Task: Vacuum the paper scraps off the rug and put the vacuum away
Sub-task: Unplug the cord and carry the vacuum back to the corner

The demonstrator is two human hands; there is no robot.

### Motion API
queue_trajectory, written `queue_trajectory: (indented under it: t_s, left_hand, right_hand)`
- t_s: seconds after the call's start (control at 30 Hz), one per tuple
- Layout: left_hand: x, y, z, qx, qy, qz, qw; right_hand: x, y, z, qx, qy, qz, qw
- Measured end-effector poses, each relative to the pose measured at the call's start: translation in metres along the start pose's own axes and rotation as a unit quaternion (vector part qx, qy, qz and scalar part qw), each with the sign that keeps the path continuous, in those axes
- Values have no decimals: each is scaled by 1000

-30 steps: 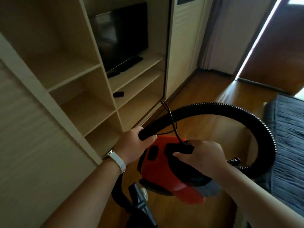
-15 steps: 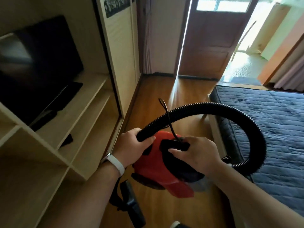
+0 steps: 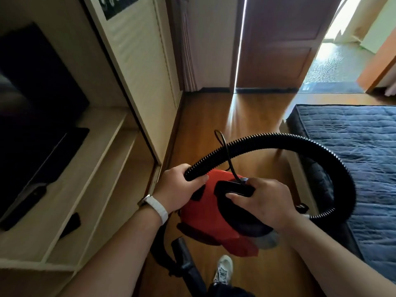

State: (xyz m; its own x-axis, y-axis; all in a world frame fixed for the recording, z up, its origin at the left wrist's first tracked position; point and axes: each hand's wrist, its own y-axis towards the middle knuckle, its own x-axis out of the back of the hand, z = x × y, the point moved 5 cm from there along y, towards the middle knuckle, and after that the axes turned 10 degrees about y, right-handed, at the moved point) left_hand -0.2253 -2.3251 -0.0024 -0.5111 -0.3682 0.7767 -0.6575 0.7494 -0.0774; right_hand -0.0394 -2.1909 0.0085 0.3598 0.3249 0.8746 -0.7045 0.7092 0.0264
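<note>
Above the floor (image 3: pixel 246 116), left hand (image 3: pixel 177 189) grips the hose (image 3: pixel 278 140), right hand (image 3: pixel 265 202) the handle (image 3: pixel 233 187) of the red vacuum (image 3: pixel 205 215). View has swung from shelving (image 3: pixel 85 189) to door (image 3: pixel 276 39); stowing appears under way.

Shelf unit (image 3: pixel 102 168) left, rug (image 3: pixel 364 146) right, vacuum (image 3: pixel 205 217) between them, door (image 3: pixel 278 43) ahead

Single head-worn wide view, facing forward-down along floor (image 3: pixel 246 116) toward door (image 3: pixel 276 43); vacuum (image 3: pixel 205 213) close below.

Your red vacuum (image 3: pixel 205 219) hangs tilted in the air, black handle (image 3: pixel 234 188) on top; its ribbed black hose (image 3: pixel 300 140) arches rightward over the blue rug's (image 3: pixel 353 146) edge.
</note>
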Motion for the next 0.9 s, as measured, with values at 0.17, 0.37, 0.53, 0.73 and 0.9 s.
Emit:
queue_trajectory:
  t_s: [0.17, 0.37, 0.53, 0.73, 0.9]
  left_hand:
    - [1, 96, -32, -10, -11, -7, 1000]
    - [2, 198, -77, -44, -1, -10, 999]
    - [-8, 286, -109, -85, 26, -4, 996]
    - [-35, 420, -125, -117, 1, 36, 992]
    - [-45, 530, -150, -163, -3, 91, 982]
  right_hand:
    - [30, 96, -18, 14, -2, -34, 999]
    - [67, 184, -42, -16, -6, -73, 997]
    - [81, 259, -71, -53, -12, -64, 996]
    - [74, 361, -109, -120, -33, -80, 989]
    - [86, 446, -121, -165, -68, -78, 981]
